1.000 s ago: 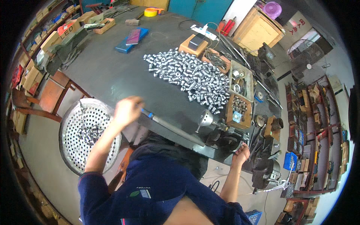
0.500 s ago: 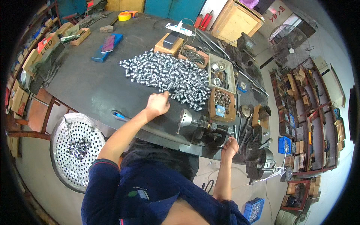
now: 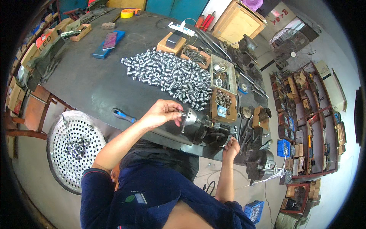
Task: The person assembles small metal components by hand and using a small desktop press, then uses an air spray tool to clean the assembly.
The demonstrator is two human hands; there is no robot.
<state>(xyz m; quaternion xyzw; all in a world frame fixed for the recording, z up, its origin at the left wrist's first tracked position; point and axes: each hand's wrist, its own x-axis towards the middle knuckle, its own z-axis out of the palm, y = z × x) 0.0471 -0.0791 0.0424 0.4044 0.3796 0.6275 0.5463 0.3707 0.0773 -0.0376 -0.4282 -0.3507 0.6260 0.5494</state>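
Observation:
My left hand is closed in a pinch on a small metal fitting, mostly hidden by the fingers, at the mouth of a round silver chuck. The chuck belongs to a small dark bench machine at the table's near edge. At the machine's right end, my right hand is closed around a handle whose shape the fingers largely cover. Behind the left hand spreads a big pile of shiny metal fittings. A blue-and-black handled tool lies left of that hand.
A perforated metal disc bearing several fittings stands left of the table. Right of the pile sit a box of small brownish parts and a plastic bin. A bench vise is at the right corner. A phone lies farther back.
My left hand has moved right and nearer, from the front of the pile to the chuck, with a fitting in its fingers. My right hand stays at the machine's right end.

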